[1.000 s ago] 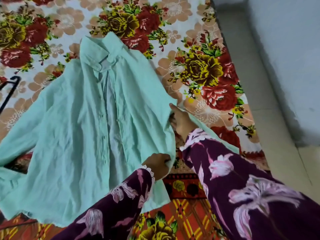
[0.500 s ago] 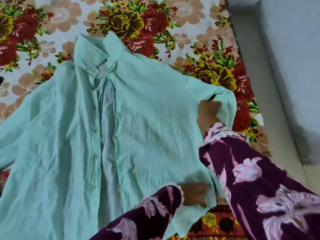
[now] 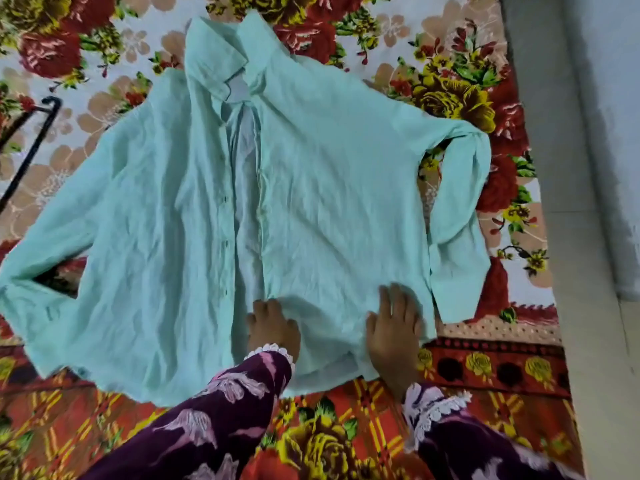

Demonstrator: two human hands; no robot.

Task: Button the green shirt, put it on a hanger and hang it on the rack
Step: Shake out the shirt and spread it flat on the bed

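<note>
A: Where is the green shirt point(image 3: 329, 188) lying right now?

B: It is lying spread out, front up, on a floral bedsheet point(image 3: 450, 81) with red and yellow blooms. The collar is pointing away from the person and the hem is lying nearest to them. The front is standing open down the middle, with a row of buttons showing along the left panel's edge.

A: And the sleeves?

B: The one on the person's left is stretching out toward the sheet's left side. The one on the right is folding back down alongside the shirt's body, its cuff ending near the hem.

A: What are the 2 hands doing?

B: The left hand point(image 3: 273, 327) is resting on the lower front beside the opening, its fingers bending down into the cloth; I cannot tell whether they are pinching it. The right hand point(image 3: 393, 327) is lying flat near the right hem, fingers straight and spread, pressing the cloth and holding nothing.

A: Anything else in sight?

B: A black hanger point(image 3: 33, 140) is lying on the sheet at the far left, apart from the shirt. A grey floor point(image 3: 571, 168) is running along the sheet's right edge.
</note>
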